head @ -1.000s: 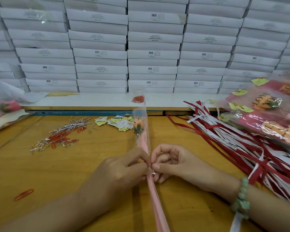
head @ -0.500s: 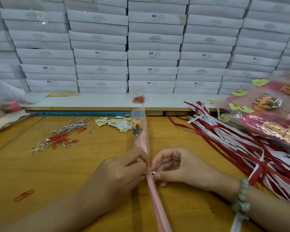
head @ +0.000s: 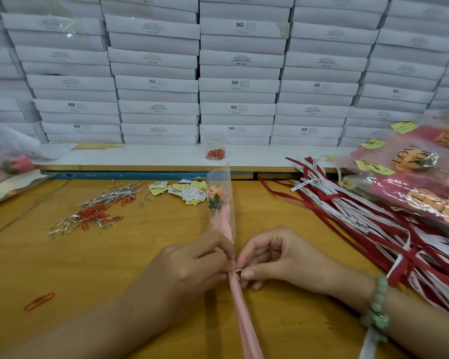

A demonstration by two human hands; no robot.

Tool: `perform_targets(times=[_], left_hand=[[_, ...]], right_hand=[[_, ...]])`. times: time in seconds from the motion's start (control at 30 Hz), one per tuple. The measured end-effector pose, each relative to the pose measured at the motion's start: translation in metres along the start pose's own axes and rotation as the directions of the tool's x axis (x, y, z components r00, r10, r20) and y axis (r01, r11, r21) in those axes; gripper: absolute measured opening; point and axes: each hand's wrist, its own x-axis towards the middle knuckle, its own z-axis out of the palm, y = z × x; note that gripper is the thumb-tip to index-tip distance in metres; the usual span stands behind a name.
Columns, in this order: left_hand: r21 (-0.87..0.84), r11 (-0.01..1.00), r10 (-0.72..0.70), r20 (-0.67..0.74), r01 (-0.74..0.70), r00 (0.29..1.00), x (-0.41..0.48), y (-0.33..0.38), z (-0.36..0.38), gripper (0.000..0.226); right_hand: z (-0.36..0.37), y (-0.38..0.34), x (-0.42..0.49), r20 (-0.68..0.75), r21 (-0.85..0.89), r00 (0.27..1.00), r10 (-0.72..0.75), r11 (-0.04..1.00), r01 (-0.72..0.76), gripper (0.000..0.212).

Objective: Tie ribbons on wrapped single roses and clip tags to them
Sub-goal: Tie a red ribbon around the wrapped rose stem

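At 6 o'clock the wrapped rose (head: pixel 222 211) ran up toward 12, bloom at the far end. The left hand (head: pixel 189 268) had its fingers curled round the pink sleeve at the stem. The right hand (head: pixel 283 260) pinched a small silver tie (head: pixel 238 271) against the same spot.

As I judged it, the left grip should hold firm beside the tie while the right twisted it snug, without crushing the film. Ribbons (head: pixel 360 221) lay at 2 o'clock, tags (head: pixel 189 191) near 12 and paper clips (head: pixel 96 213) at 10 on the surface (head: pixel 62 268).

It was unclear whether the silver piece was wire or a clip, how far it was wound, and whether the rose touched the surface. The frame cut off the sleeve's near end.
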Motion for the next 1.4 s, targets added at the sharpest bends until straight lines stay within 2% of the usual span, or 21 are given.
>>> perform_targets(times=[0.13,0.27,0.5,0.63,0.8,0.93,1.07,1.1,1.17,1.23,1.3,1.4], left_hand=[[-0.007,1.000,0.025,0.003,-0.025,1.000,0.000,0.000,0.001,0.010],[0.003,1.000,0.002,0.002,-0.002,1.000,0.001,0.001,0.000,0.023],[0.002,1.000,0.007,-0.001,-0.007,1.000,0.003,0.005,-0.001,0.021],[0.044,0.996,0.074,0.045,-0.076,0.996,0.003,0.007,-0.002,0.004],[0.126,0.979,0.143,0.125,-0.159,0.982,0.003,0.008,-0.003,0.010],[0.141,0.977,0.138,0.142,-0.158,0.980,0.002,0.008,-0.003,0.009],[0.138,0.984,0.090,0.154,-0.112,0.984,0.003,0.008,-0.003,0.008],[0.144,0.984,0.079,0.164,-0.104,0.983,0.003,0.008,-0.003,0.010],[0.173,0.980,0.066,0.193,-0.101,0.979,0.004,0.008,-0.002,0.014],[0.169,0.980,0.068,0.226,-0.108,0.972,0.006,0.009,-0.001,0.015],[0.133,0.985,0.074,0.255,-0.111,0.964,0.008,0.009,-0.001,0.013],[0.109,0.989,0.062,0.270,-0.095,0.961,0.006,0.007,0.001,0.012]], right_hand=[[0.003,0.000,0.000,-0.006,-0.037,1.000,0.004,0.999,-0.005,0.007],[0.002,-0.003,0.002,0.029,-0.083,0.999,0.035,0.996,-0.032,0.011],[-0.001,-0.014,0.001,0.100,-0.035,0.974,0.204,0.979,-0.201,0.022],[-0.001,-0.020,0.001,0.128,-0.054,0.946,0.298,0.954,-0.294,0.036],[0.000,-0.023,0.001,0.118,-0.089,0.922,0.370,0.928,-0.361,0.026],[0.001,-0.019,0.001,0.069,-0.087,0.929,0.362,0.930,-0.356,0.025],[-0.008,-0.012,0.000,0.030,-0.012,0.953,0.301,0.954,-0.301,0.010],[-0.013,-0.010,0.000,-0.031,-0.016,0.956,0.291,0.956,-0.292,0.010],[-0.026,-0.003,0.002,-0.269,-0.150,0.937,0.224,0.951,-0.271,0.010],[-0.043,0.006,0.003,-0.514,-0.409,0.856,0.062,0.859,-0.308,0.010],[-0.059,0.014,0.002,-0.575,-0.619,0.817,-0.046,0.678,-0.397,0.020],[-0.075,0.027,-0.002,-0.603,-0.725,0.796,0.050,0.383,-0.573,0.050]])
